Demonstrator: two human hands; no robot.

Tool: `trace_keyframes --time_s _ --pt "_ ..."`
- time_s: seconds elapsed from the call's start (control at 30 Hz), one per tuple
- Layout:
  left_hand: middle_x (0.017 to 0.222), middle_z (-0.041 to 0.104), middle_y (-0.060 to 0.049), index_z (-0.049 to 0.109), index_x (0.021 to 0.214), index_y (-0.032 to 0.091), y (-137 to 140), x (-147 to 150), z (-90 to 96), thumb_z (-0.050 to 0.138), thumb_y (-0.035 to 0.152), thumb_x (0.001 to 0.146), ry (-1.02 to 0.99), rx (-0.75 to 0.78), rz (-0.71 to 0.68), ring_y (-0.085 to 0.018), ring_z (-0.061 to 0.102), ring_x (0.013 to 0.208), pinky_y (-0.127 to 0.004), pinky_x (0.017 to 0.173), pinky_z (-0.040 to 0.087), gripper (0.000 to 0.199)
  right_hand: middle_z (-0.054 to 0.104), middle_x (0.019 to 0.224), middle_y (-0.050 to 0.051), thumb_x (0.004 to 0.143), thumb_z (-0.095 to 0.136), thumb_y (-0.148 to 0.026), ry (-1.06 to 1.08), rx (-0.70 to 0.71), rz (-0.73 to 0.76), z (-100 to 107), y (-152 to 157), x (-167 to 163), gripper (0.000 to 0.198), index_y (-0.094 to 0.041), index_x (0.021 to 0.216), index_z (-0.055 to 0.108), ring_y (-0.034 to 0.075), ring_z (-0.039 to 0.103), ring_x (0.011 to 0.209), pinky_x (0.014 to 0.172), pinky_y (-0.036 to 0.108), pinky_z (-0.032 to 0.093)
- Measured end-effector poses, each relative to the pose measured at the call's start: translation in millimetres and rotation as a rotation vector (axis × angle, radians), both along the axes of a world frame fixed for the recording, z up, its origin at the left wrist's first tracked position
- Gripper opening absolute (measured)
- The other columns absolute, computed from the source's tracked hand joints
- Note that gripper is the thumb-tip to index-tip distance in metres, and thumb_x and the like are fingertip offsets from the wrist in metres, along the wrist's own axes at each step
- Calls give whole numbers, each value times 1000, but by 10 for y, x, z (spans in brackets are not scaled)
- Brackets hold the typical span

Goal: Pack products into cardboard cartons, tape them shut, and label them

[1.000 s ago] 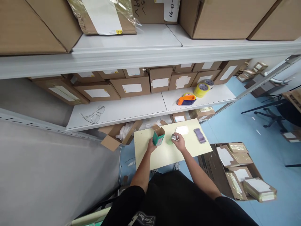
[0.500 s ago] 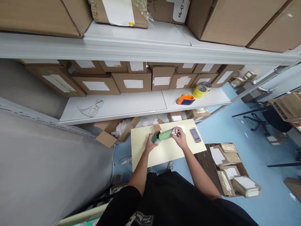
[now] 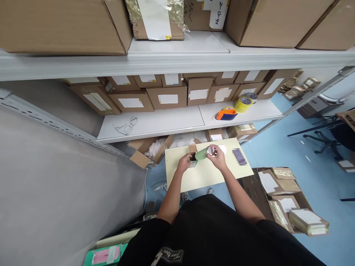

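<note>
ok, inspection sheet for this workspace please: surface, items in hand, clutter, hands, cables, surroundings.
Surface: pale yellow tabletop, no spill or damage noticeable.
Job items: green cylinder, tilted, lower end at the mouth of a small green box; depth inside not clear.
Clutter: white sheet and pixelated purple item on the tabletop; glasses, orange tape dispenser and yellow tape on the shelf.
Hands: left hand holds the box; right hand grips the cylinder near its silvery end.
Cables: white cable on the floor, left.
Surroundings: labelled cartons on the shelf; open carton of parcels on the floor, right.
</note>
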State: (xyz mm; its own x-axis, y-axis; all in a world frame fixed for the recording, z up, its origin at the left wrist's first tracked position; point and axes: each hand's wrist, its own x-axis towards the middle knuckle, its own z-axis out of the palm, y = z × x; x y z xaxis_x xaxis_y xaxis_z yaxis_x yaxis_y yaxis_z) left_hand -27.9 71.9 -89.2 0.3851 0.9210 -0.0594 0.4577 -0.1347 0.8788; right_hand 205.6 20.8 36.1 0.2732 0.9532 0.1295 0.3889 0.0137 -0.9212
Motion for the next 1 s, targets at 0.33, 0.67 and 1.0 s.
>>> trace_keyframes --time_s 0.33,0.67,1.0 --pt "133 71 -5 81 92 23 -137 69 -253 72 17 79 -17 -56 102 -26 67 123 -43 115 48 18 63 94 1 75 75 -49 147 0 -72 -77 292 -458 51 -24 115 56 16 55 72 68 31 55" --pt "154 56 -4 80 86 24 -278 13 -395 68 16 84 -51 -49 140 -28 59 136 -45 118 45 14 68 96 5 73 75 -43 -117 0 35 -122 62 -159 46 -23 112 63 20 60 75 71 35 56" --pt "159 50 -3 78 89 24 -380 31 -350 66 17 85 -38 -46 148 -29 51 144 -50 120 42 15 67 101 6 77 74 -37 -216 15 170 -242 75 -329 43 -24 116 62 21 62 76 78 37 56"
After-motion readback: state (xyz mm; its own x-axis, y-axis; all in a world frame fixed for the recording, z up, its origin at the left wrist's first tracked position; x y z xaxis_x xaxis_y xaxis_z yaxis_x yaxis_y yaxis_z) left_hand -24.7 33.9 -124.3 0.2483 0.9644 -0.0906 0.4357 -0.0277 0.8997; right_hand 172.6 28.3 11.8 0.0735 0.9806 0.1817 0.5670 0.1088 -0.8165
